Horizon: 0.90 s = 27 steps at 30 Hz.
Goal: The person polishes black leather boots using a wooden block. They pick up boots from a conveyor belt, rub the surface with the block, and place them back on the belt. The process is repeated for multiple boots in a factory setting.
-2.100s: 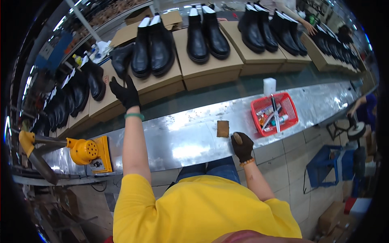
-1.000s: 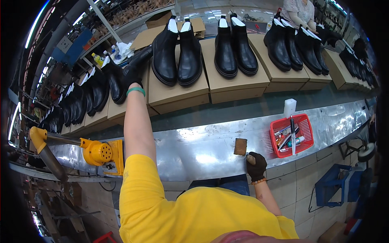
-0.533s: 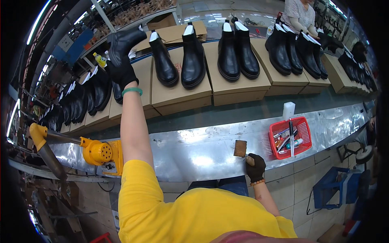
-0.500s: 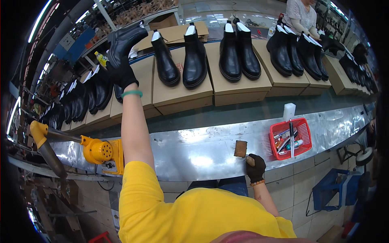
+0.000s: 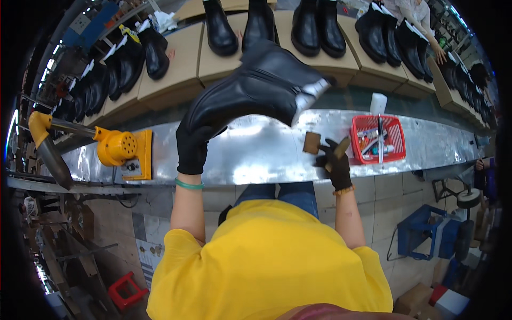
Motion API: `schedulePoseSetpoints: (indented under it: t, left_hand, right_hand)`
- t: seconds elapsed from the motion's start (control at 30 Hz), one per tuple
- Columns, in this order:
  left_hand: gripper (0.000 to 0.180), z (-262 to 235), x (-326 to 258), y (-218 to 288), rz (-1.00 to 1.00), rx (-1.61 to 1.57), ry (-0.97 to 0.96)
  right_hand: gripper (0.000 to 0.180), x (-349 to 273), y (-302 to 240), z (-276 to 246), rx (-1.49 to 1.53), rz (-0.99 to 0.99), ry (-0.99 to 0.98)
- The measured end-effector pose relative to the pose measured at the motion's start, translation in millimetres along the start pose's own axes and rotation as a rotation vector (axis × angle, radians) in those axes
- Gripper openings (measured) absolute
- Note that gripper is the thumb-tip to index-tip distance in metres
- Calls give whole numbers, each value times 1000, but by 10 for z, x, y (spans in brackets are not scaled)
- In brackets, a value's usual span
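My left hand (image 5: 191, 152), in a black glove, is closed around the toe end of a black leather ankle boot (image 5: 248, 93). The boot is tilted above the metal bench (image 5: 256, 154), its opening with white lining pointing right. My right hand (image 5: 338, 169), also black-gloved and slightly blurred, holds a wooden-handled tool (image 5: 342, 148) with several fingers partly spread. Left of those fingers is a small brown block (image 5: 311, 143); whether it joins the handle I cannot tell. A red basket (image 5: 378, 138) of tubes and small tools stands right of that hand.
Behind the bench runs a row of cardboard boxes (image 5: 176, 69) bearing black boots (image 5: 318, 32). A yellow machine (image 5: 117, 148) is mounted at the bench's left. A white block (image 5: 378, 103) stands behind the basket. Another person (image 5: 416, 13) is at the far right.
My left hand has brought the boot from the far left boxes toward me over the bench. My right hand has lifted slightly and its fingers have spread. The view has tilted down.
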<state>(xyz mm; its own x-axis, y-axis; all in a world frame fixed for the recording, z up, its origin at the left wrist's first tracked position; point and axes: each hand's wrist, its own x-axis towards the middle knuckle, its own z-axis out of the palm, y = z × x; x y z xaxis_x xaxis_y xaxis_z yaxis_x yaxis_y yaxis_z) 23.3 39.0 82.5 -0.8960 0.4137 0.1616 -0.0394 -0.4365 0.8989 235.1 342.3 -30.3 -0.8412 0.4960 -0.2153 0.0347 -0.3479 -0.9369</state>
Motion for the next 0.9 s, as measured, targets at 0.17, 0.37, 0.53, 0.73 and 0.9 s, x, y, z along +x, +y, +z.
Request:
schedulePoseSetpoints:
  t: [0.17,0.37,0.53,0.73,0.9]
  left_hand:
    - [71,58,-201,4,-136,307,-279]
    - [60,227,-274,19,-98,524,-342]
    - [60,327,-315,-33,-204,367,-222]
    - [59,392,-287,-75,-158,376,-189]
    - [60,496,-241,-81,-36,438,-149]
  right_hand:
    - [61,-31,162,-79,853,30,-300]
    - [63,-339,-252,216,583,46,-365]
    - [58,-453,-168,252,560,109,-288]
    - [58,-467,7,229,628,124,-237]
    - [56,-500,146,290,575,216,-220]
